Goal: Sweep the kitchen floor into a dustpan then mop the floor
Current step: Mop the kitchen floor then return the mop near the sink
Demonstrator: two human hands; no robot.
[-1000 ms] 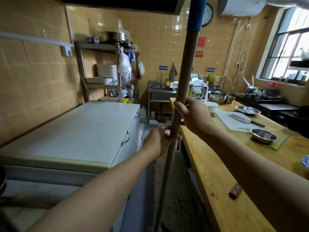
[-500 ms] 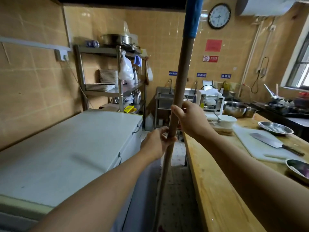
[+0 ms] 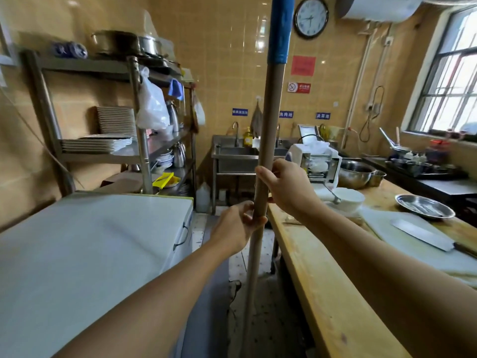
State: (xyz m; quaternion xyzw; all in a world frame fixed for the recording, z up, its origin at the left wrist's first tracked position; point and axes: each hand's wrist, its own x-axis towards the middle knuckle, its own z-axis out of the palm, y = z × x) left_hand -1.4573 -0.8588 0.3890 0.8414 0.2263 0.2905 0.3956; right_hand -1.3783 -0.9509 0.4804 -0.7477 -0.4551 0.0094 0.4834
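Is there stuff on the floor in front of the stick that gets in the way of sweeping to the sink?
Nothing visible blocks it. Both hands, left and right, grip the wooden handle in the aisle between the white chest freezer and the wooden table. The tiled floor looks open up to the sink; the handle's bottom end is out of view.

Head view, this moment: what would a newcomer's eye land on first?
A long wooden pole with a blue-wrapped top stands nearly upright mid-frame, the right hand gripping it above the left hand. A white chest freezer fills the left, a wooden worktable with a cleaver runs along the right, and a wall clock hangs above.
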